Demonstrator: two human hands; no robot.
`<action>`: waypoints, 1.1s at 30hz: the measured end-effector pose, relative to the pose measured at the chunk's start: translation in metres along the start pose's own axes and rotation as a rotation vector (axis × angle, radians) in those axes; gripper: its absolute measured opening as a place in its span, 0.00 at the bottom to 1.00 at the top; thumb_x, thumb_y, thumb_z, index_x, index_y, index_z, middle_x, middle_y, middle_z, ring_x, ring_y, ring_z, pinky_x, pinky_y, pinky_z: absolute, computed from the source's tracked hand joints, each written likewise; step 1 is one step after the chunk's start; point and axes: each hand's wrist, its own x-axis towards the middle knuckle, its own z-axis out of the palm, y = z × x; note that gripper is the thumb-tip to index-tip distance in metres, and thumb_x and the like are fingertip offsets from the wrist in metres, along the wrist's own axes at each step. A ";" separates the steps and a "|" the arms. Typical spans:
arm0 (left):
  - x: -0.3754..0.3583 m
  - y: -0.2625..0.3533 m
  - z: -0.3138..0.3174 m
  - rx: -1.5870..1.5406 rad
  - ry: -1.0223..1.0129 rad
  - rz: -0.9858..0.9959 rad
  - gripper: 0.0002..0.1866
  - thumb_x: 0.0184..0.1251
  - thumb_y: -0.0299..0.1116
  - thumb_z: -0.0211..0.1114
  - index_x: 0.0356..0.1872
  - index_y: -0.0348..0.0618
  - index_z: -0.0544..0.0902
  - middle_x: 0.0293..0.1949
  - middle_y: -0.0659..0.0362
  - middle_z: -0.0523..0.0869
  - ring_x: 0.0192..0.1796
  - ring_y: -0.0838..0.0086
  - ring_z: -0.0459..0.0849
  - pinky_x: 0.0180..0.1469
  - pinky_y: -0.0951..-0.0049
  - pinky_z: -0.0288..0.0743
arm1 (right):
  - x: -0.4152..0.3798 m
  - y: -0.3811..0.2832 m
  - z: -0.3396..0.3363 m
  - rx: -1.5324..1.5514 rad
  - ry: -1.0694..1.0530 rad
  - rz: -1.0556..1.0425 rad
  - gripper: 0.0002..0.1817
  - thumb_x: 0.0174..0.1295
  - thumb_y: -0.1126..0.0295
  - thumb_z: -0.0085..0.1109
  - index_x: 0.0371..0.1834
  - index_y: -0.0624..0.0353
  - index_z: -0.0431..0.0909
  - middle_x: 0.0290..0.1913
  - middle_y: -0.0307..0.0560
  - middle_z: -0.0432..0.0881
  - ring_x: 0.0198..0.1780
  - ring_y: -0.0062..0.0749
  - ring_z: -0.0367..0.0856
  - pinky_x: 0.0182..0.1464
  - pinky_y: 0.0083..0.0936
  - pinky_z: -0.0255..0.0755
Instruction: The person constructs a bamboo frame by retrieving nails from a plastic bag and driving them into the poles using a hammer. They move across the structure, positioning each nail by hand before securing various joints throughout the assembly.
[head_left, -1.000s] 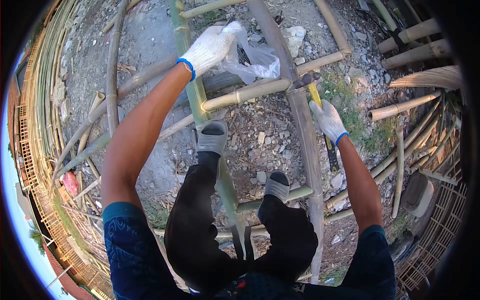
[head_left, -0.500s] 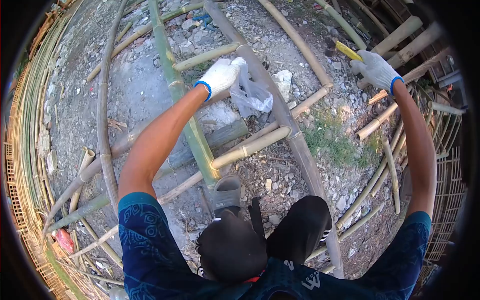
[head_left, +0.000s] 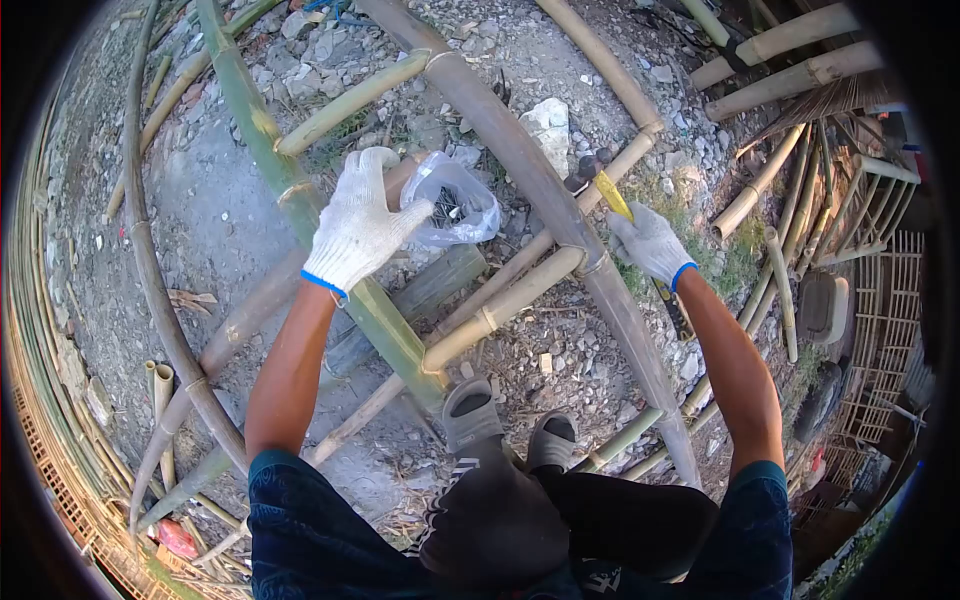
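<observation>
My left hand (head_left: 358, 218), in a white knit glove with a blue cuff, has its fingers spread beside a clear plastic bag (head_left: 455, 200). Dark nails show inside the bag, whose mouth faces up; the thumb lies at its rim. In my gloved right hand (head_left: 652, 240) is a hammer (head_left: 612, 195) with a yellow handle, its dark head close to a thick bamboo pole (head_left: 540, 190). Below the bag, a bamboo crosspiece (head_left: 505, 308) joins that pole to a green bamboo pole (head_left: 385, 330).
Stony ground (head_left: 590, 350) lies under the bamboo frame. A pale rock (head_left: 547, 130) sits near the thick pole. More bamboo poles lie at the left and right, and a slatted bamboo panel (head_left: 888, 340) is at the far right. My sandalled feet are below the frame.
My left hand has opened from its grip on the bag, which now shows its open mouth. My right hand has come inward and down with the hammer. The view has shifted.
</observation>
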 end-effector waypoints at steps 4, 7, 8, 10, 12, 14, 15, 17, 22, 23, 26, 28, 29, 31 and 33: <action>0.008 0.040 -0.009 -0.291 -0.230 0.227 0.16 0.72 0.38 0.69 0.51 0.36 0.84 0.48 0.48 0.88 0.53 0.52 0.89 0.57 0.52 0.80 | 0.004 0.021 0.100 0.515 0.219 -0.038 0.24 0.79 0.51 0.56 0.51 0.67 0.77 0.39 0.55 0.90 0.42 0.49 0.91 0.49 0.40 0.81; 0.032 0.005 0.078 0.137 -0.483 0.279 0.13 0.73 0.36 0.62 0.43 0.37 0.88 0.44 0.43 0.90 0.51 0.50 0.90 0.52 0.49 0.82 | 0.014 0.024 0.117 0.457 0.354 0.030 0.24 0.78 0.52 0.58 0.53 0.67 0.76 0.41 0.60 0.91 0.42 0.54 0.91 0.48 0.45 0.82; 0.041 -0.015 0.112 0.323 -0.558 0.243 0.13 0.73 0.35 0.59 0.41 0.38 0.89 0.43 0.41 0.90 0.51 0.48 0.90 0.51 0.47 0.82 | 0.009 0.024 0.125 0.376 0.389 0.034 0.23 0.77 0.53 0.59 0.52 0.67 0.75 0.40 0.61 0.90 0.41 0.58 0.90 0.47 0.48 0.81; 0.048 -0.064 0.170 0.504 -0.503 0.165 0.14 0.72 0.35 0.58 0.39 0.40 0.91 0.42 0.39 0.91 0.49 0.46 0.90 0.50 0.45 0.83 | 0.012 0.016 0.132 0.217 0.479 0.017 0.21 0.76 0.54 0.61 0.51 0.66 0.74 0.38 0.64 0.88 0.41 0.65 0.88 0.46 0.54 0.80; 0.047 -0.080 0.183 0.465 -0.409 0.091 0.14 0.70 0.37 0.60 0.39 0.40 0.92 0.42 0.40 0.91 0.49 0.45 0.91 0.52 0.46 0.84 | 0.014 0.021 0.137 0.165 0.523 -0.026 0.19 0.73 0.58 0.63 0.50 0.64 0.73 0.35 0.65 0.86 0.40 0.70 0.86 0.45 0.58 0.78; 0.040 -0.080 0.183 0.409 -0.430 0.000 0.16 0.69 0.42 0.62 0.39 0.40 0.92 0.44 0.40 0.91 0.49 0.45 0.91 0.53 0.47 0.84 | 0.016 0.031 0.142 0.060 0.608 -0.162 0.18 0.72 0.59 0.65 0.49 0.63 0.74 0.35 0.65 0.85 0.40 0.68 0.85 0.45 0.58 0.77; 0.034 -0.077 0.185 0.422 -0.432 -0.048 0.17 0.68 0.44 0.63 0.40 0.40 0.91 0.45 0.40 0.91 0.50 0.45 0.91 0.53 0.47 0.84 | 0.016 0.031 0.145 0.009 0.645 -0.236 0.17 0.71 0.60 0.65 0.49 0.63 0.74 0.36 0.65 0.85 0.40 0.67 0.85 0.45 0.58 0.77; 0.024 -0.075 0.188 0.451 -0.431 -0.148 0.20 0.66 0.47 0.65 0.43 0.40 0.91 0.46 0.40 0.91 0.50 0.45 0.90 0.54 0.48 0.84 | 0.015 0.034 0.146 0.052 0.646 -0.263 0.16 0.70 0.62 0.66 0.49 0.62 0.75 0.35 0.65 0.83 0.40 0.66 0.84 0.45 0.57 0.76; 0.000 -0.099 0.212 0.320 -0.410 -0.295 0.24 0.64 0.49 0.67 0.52 0.42 0.89 0.53 0.38 0.90 0.57 0.42 0.88 0.61 0.49 0.81 | 0.019 0.038 0.146 0.125 0.623 -0.248 0.16 0.70 0.62 0.66 0.48 0.62 0.75 0.34 0.65 0.84 0.39 0.67 0.84 0.45 0.57 0.76; -0.005 -0.105 0.214 0.258 -0.398 -0.299 0.24 0.64 0.50 0.66 0.53 0.42 0.89 0.54 0.38 0.89 0.58 0.43 0.88 0.62 0.49 0.80 | 0.019 0.037 0.144 0.130 0.618 -0.244 0.15 0.70 0.62 0.66 0.48 0.62 0.75 0.34 0.65 0.84 0.39 0.67 0.84 0.45 0.57 0.76; -0.021 -0.124 0.219 0.087 -0.211 -0.341 0.23 0.67 0.49 0.64 0.52 0.41 0.89 0.56 0.40 0.89 0.57 0.42 0.87 0.64 0.49 0.78 | 0.021 0.039 0.145 0.125 0.615 -0.241 0.15 0.70 0.62 0.66 0.46 0.62 0.74 0.34 0.65 0.84 0.40 0.67 0.84 0.45 0.57 0.76; -0.019 -0.120 0.217 0.138 -0.315 -0.291 0.23 0.65 0.48 0.65 0.48 0.37 0.90 0.50 0.37 0.90 0.56 0.41 0.87 0.64 0.48 0.78 | 0.022 0.039 0.145 0.124 0.610 -0.247 0.15 0.70 0.62 0.66 0.45 0.62 0.74 0.34 0.66 0.84 0.40 0.67 0.84 0.44 0.58 0.76; -0.017 -0.118 0.219 0.160 -0.369 -0.265 0.24 0.63 0.47 0.65 0.46 0.35 0.90 0.47 0.35 0.90 0.55 0.40 0.87 0.64 0.47 0.78 | 0.022 0.038 0.145 0.118 0.615 -0.246 0.15 0.70 0.62 0.66 0.45 0.62 0.74 0.34 0.66 0.84 0.39 0.68 0.84 0.44 0.58 0.76; -0.007 -0.118 0.226 0.196 -0.283 -0.285 0.23 0.67 0.49 0.64 0.45 0.38 0.91 0.47 0.38 0.90 0.54 0.43 0.88 0.62 0.48 0.78 | 0.023 0.039 0.146 0.095 0.627 -0.243 0.15 0.70 0.62 0.66 0.44 0.62 0.74 0.34 0.66 0.84 0.39 0.68 0.84 0.44 0.58 0.76; -0.028 -0.115 0.234 0.218 -0.217 -0.348 0.22 0.70 0.51 0.62 0.43 0.41 0.91 0.48 0.41 0.91 0.53 0.46 0.89 0.60 0.48 0.79 | 0.016 0.040 0.151 0.098 0.627 -0.235 0.16 0.70 0.61 0.66 0.44 0.62 0.74 0.33 0.66 0.83 0.38 0.68 0.84 0.43 0.58 0.76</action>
